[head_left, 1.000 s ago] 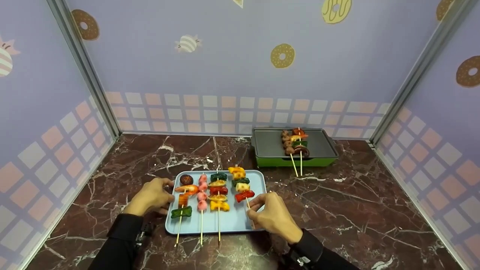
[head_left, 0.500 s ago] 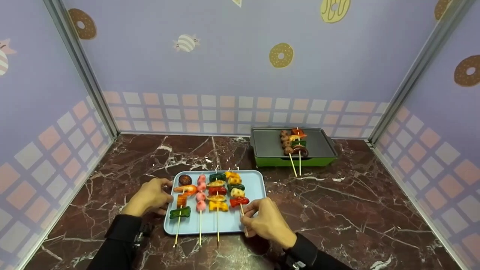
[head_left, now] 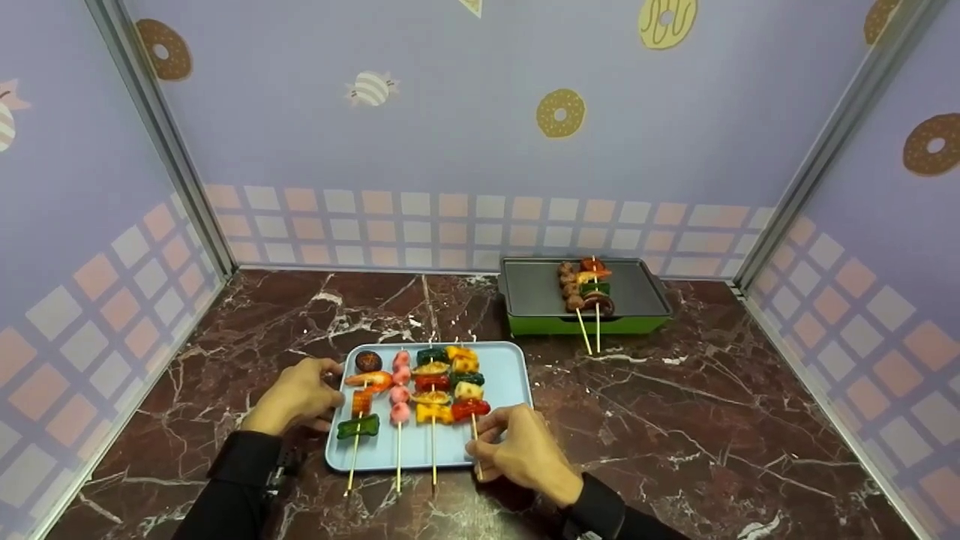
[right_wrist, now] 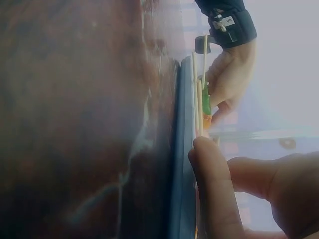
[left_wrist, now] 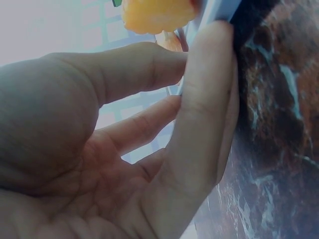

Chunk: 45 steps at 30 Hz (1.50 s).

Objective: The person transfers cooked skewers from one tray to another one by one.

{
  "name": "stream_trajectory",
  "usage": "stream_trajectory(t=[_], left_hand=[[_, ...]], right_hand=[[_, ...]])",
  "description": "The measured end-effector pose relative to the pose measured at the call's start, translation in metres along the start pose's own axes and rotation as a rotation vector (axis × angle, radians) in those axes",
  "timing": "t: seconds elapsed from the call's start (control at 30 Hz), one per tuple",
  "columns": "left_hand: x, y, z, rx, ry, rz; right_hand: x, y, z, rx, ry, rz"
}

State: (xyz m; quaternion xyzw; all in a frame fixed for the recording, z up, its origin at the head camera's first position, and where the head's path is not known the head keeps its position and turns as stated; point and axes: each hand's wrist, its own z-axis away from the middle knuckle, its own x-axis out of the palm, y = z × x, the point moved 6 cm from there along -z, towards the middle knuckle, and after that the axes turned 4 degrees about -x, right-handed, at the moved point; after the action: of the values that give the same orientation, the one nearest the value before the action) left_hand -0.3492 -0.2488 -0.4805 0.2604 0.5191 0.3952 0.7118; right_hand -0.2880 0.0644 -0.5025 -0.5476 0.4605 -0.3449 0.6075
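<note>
My left hand point(head_left: 300, 394) pinches the left rim of a light blue tray point(head_left: 510, 375); the left wrist view shows the thumb and fingers meeting at the tray edge point(left_wrist: 219, 10). My right hand point(head_left: 525, 454) pinches the stick of a vegetable skewer point(head_left: 469, 409) with yellow, green, white and red pieces, lying rightmost on the tray. To its left lie a green, red and yellow skewer point(head_left: 432, 382), a skewer of pink balls point(head_left: 400, 394) and a shrimp skewer point(head_left: 361, 405) with a green piece. Their sticks reach past the tray's front edge.
A green grill point(head_left: 592, 325) with a dark plate point(head_left: 525, 292) stands at the back right. On it lie a meatball skewer point(head_left: 574, 301) and a mixed skewer point(head_left: 596, 288), sticks hanging over the front. Patterned walls point(head_left: 450, 112) enclose the dark marbled table point(head_left: 712, 420).
My right hand has moved left and toward the front, bringing the rightmost skewer close beside the green, red and yellow one. The left hand stays at the tray's rim.
</note>
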Motion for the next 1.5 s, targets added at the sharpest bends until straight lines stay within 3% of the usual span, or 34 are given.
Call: stream_trajectory(t=[0.47, 0.73, 1.17, 1.37, 1.5], left_hand=[[0.0, 0.001, 0.001, 0.016, 0.007, -0.005], [0.0, 0.001, 0.0, 0.018, 0.025, -0.001], [-0.001, -0.005, 0.002, 0.007, 0.032, 0.007], [-0.002, 0.001, 0.001, 0.008, 0.021, 0.001], [-0.001, 0.001, 0.0, 0.003, 0.018, 0.0]], right_hand=[[0.001, -0.005, 0.003, -0.026, -0.036, 0.025], [-0.001, -0.011, 0.004, -0.023, -0.09, 0.141], [-0.01, -0.015, 0.001, -0.024, -0.084, 0.187], [-0.017, -0.038, 0.005, -0.056, -0.073, 0.169], [-0.026, -0.041, 0.002, -0.057, -0.054, 0.178]])
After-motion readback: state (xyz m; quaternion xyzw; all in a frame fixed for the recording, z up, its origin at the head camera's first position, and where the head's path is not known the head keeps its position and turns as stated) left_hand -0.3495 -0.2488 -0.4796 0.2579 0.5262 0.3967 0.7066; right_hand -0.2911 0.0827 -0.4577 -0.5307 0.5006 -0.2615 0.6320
